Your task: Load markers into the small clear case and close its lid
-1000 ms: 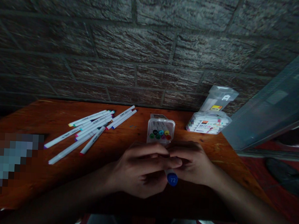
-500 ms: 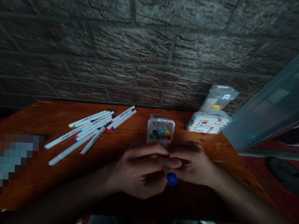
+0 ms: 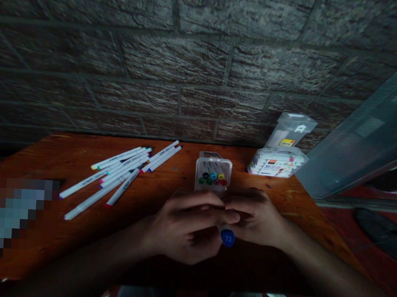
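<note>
Both hands meet over the near middle of a reddish wooden table (image 3: 51, 158). My left hand (image 3: 184, 229) and my right hand (image 3: 256, 218) are both closed around one marker (image 3: 227, 237), whose blue end cap marked 72 points toward me; the rest of the marker is hidden by my fingers. Just beyond my fingers stands a small clear plastic case (image 3: 213, 173) holding several markers with coloured caps showing.
Several loose white markers (image 3: 117, 173) lie scattered on the table's left half. A clear pack of markers (image 3: 277, 163) sits at the back right with an open clear lid (image 3: 294, 129) behind it. A dark brick wall (image 3: 203, 64) backs the table. A translucent panel (image 3: 362, 139) leans at right.
</note>
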`<state>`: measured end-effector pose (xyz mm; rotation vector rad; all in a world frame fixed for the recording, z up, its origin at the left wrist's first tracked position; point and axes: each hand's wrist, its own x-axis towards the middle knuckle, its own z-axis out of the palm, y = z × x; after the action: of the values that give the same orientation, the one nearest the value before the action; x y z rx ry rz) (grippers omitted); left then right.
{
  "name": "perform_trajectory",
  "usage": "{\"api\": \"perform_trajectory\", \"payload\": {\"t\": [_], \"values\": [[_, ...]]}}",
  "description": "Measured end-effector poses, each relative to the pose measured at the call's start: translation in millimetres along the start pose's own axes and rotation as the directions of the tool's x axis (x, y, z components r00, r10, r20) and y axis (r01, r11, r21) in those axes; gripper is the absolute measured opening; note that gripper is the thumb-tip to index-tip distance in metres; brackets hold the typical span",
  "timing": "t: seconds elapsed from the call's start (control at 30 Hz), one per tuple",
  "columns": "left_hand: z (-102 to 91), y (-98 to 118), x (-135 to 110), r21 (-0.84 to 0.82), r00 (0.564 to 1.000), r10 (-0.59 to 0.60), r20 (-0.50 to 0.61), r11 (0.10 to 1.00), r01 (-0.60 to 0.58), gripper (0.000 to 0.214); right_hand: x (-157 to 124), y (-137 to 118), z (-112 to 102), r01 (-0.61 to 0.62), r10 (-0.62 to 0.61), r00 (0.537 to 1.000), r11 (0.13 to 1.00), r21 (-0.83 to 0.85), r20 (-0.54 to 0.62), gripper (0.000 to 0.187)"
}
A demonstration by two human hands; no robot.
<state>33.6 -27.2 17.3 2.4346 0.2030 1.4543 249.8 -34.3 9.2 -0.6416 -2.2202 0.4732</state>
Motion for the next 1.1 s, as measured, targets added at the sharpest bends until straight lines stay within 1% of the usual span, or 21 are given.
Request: {"api": "perform_trajectory", "payload": {"t": [0.23,0.47,0.63,0.7,0.8,1.0,1.1], "values": [[-0.2,-0.2,0.1,0.010,1.000,-0.001,-0.008,1.000,0.002,0.032,0.3,0.0,0.0,0.021,-0.020,1.000,1.000,-0.014,0.020,0.009],[-1.4,2.9,1.8,-0.019,0.999,-0.039,-0.017,0.999,0.038,0.026,2.2,-2.6,-0.7,0.051,-0.052,0.998,0.999,-0.013,-0.025,0.012],[-3.6,2.5,4.4,-0.077,0.995,-0.061,-0.084,0.996,0.054,0.028,2.7,-4.9,-2.4,0.056,-0.058,0.998,0.998,-0.029,-0.039,0.008],[-5.1,1.7,4.7,-0.085,0.990,-0.090,-0.104,0.993,0.082,0.027,2.1,-5.5,-3.2,0.052,-0.055,0.997,0.997,-0.060,-0.050,0.009],[-6.8,0.9,4.1,-0.083,0.986,-0.127,-0.105,0.989,0.118,0.025,1.4,-6.2,-4.1,0.050,-0.055,0.997,0.995,-0.091,-0.057,0.009],[-5.5,-0.2,1.3,-0.088,0.986,-0.120,-0.114,0.990,0.110,0.028,2.0,-6.6,-3.9,0.064,-0.071,0.995,0.993,-0.101,-0.070,0.010],[-5.8,-0.7,1.6,-0.081,0.985,-0.130,-0.111,0.989,0.121,0.027,1.1,-6.2,-3.6,0.070,-0.078,0.994,0.992,-0.104,-0.078,0.015]]}}
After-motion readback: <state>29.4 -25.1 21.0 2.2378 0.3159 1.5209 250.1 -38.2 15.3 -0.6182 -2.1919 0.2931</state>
